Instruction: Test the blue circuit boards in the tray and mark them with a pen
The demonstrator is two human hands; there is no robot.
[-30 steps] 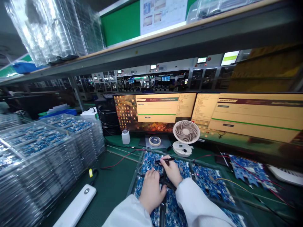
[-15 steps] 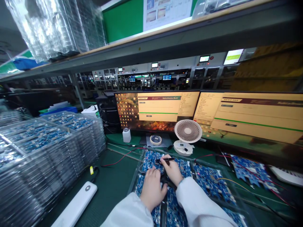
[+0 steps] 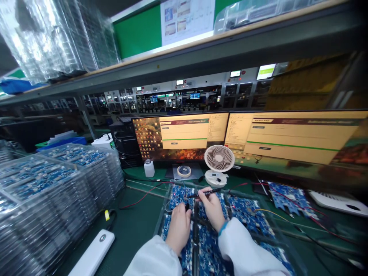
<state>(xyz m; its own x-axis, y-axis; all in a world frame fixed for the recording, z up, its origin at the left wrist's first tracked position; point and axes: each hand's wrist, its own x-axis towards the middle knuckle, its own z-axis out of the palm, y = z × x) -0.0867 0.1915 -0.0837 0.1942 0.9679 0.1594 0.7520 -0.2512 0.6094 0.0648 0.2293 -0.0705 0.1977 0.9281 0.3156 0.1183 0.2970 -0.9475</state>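
My right hand (image 3: 213, 209) is closed round a slim black pen (image 3: 211, 192), held nearly level with its end pointing left over the boards. Just below and to the left, my left hand (image 3: 178, 226) has its fingers curled together, with a small black piece (image 3: 187, 207) between thumb and fingers; its kind is not clear. Both hands are above a clear plastic tray (image 3: 160, 224) filled with blue circuit boards (image 3: 211, 249). A thin looped wire and a red cable run to the board at the tray's upper left.
Stacked clear trays of boards (image 3: 86, 188) stand at left, near a white bar-shaped device (image 3: 93, 253). Behind the tray are a fan (image 3: 219, 159), a tape roll (image 3: 184, 171), a white bottle (image 3: 149, 168) and two monitors (image 3: 184, 132). A loose blue board (image 3: 290, 199) lies right.
My hands have moved apart; the left shifted left and now pinches a small black piece. The pen has risen slightly and shows more of its length. The camera view has turned slightly right.
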